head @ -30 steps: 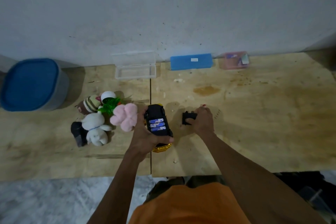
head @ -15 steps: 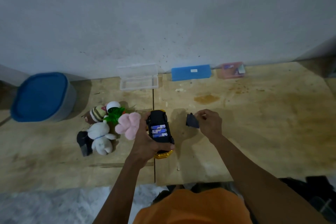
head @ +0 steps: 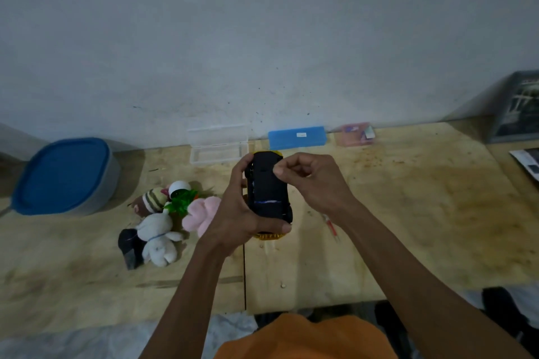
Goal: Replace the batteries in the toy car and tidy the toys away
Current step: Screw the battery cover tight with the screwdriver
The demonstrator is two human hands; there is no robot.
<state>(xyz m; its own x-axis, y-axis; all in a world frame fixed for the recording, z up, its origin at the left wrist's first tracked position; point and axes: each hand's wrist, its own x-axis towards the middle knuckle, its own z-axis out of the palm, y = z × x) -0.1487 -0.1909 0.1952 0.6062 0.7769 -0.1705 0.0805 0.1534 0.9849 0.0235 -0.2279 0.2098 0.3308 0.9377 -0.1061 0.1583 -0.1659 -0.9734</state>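
Left to right: blue-lidded tub (head: 65,175); soft toys (head: 163,216) on the tabletop (head: 408,213); left hand (head: 236,213) gripping the upturned car (head: 268,192) above the tabletop; right hand (head: 309,183), fingers pinched at the car's underside. Blue case (head: 296,137) label unreadable.

Plain grey-white wall (head: 262,38), scuffed with dark specks, along the far edge of the worktop (head: 408,213). Worktop is two pale plywood sheets, stained, with a dark seam (head: 244,280) running front to back. Mottled grey floor (head: 58,344) below the near edge. Dim, flat light.
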